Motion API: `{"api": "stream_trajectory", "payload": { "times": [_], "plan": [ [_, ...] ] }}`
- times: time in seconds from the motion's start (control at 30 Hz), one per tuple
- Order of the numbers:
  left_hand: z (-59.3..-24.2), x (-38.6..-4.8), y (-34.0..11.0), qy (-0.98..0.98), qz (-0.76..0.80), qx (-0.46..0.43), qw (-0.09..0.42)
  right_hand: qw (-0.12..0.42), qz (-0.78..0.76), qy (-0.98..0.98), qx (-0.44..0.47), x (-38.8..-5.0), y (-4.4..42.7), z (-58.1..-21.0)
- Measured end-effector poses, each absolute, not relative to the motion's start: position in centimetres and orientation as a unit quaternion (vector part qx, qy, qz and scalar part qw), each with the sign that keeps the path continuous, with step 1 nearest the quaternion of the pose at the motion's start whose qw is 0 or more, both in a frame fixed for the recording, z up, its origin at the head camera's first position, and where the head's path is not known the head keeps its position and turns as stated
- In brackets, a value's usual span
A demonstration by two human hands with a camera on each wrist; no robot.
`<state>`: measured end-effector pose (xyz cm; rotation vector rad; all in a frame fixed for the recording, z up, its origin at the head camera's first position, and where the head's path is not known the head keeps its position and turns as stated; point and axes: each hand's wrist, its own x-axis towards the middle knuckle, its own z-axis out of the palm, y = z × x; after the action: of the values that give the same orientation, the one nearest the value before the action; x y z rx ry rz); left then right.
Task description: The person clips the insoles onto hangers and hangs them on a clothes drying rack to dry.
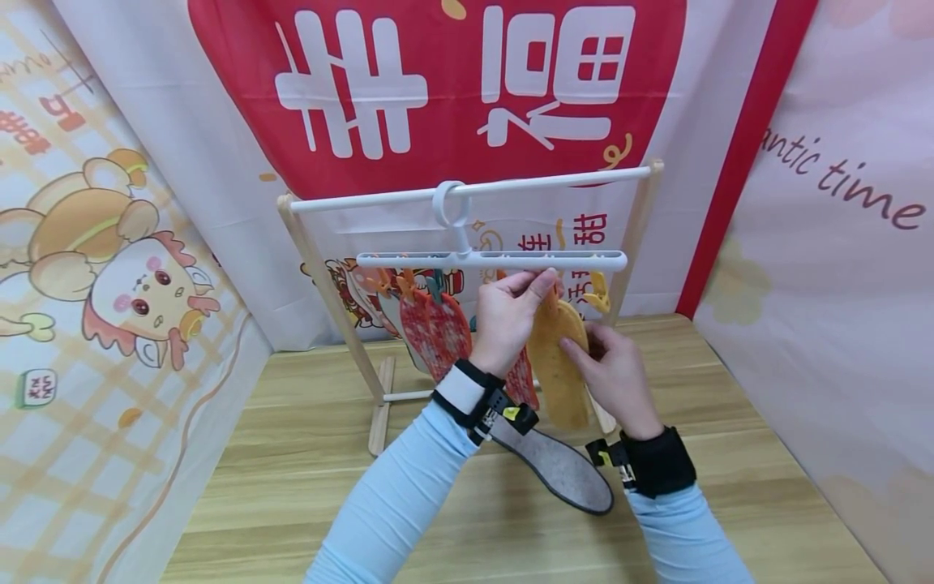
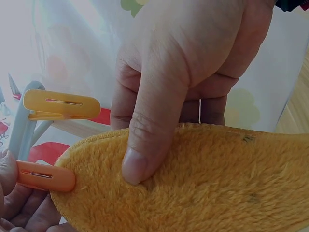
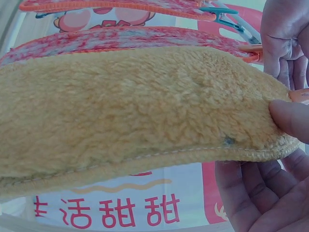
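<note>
A fuzzy yellow insole [image 1: 558, 373] hangs below a white clip hanger [image 1: 496, 260], upright in the head view. My left hand [image 1: 505, 320] pinches an orange clip [image 2: 48, 175] at the insole's top end. The insole's edge is held by my right hand [image 1: 616, 373], thumb on the fuzzy face and other fingers behind. In the right wrist view, red-and-white insoles [image 3: 145, 38] hang beside the yellow one. A loose yellow clip [image 2: 62, 102] dangles from the hanger's right end. One grey insole [image 1: 558, 466] with a dark rim lies on the table, partly covered by my left wrist.
The hanger hooks over the white bar [image 1: 543, 181] of a wood-legged rack on the wooden table [image 1: 730, 405]. More red insoles [image 1: 416, 324] are clipped at the hanger's left. Printed cloths [image 1: 824, 284] wall in the table at the back and sides.
</note>
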<state>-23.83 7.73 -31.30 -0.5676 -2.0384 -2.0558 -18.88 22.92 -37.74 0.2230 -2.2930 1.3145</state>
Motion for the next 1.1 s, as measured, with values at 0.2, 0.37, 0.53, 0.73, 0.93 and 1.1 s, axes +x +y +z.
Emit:
{"api": "stream_trajectory", "payload": {
  "times": [0.2, 0.37, 0.53, 0.73, 0.93, 1.1],
  "plan": [
    [-31.45, -23.84, 7.76, -0.689, -0.695, -0.185, 0.090, 0.237, 0.484, -0.839, 0.079, -18.97, 22.94, -37.45],
    [-31.44, -23.78, 7.83, -0.690, -0.696, -0.175, 0.091, 0.236, 0.483, -0.839, 0.081, -19.11, 22.94, -37.37],
    [-31.48, -23.79, 7.91, -0.692, -0.696, -0.171, 0.090, 0.238, 0.486, -0.836, 0.088, -19.36, 22.95, -37.48],
    [-31.51, -23.79, 7.92, -0.690, -0.698, -0.170, 0.084, 0.232, 0.493, -0.834, 0.090, -19.45, 23.00, -37.50],
    [-31.42, -23.64, 7.75, -0.685, -0.702, -0.179, 0.079, 0.232, 0.490, -0.835, 0.091, -19.57, 22.99, -37.41],
    [-31.48, -23.70, 7.72, -0.683, -0.704, -0.182, 0.067, 0.230, 0.484, -0.839, 0.092, -19.74, 23.09, -37.55]
  ]
}}
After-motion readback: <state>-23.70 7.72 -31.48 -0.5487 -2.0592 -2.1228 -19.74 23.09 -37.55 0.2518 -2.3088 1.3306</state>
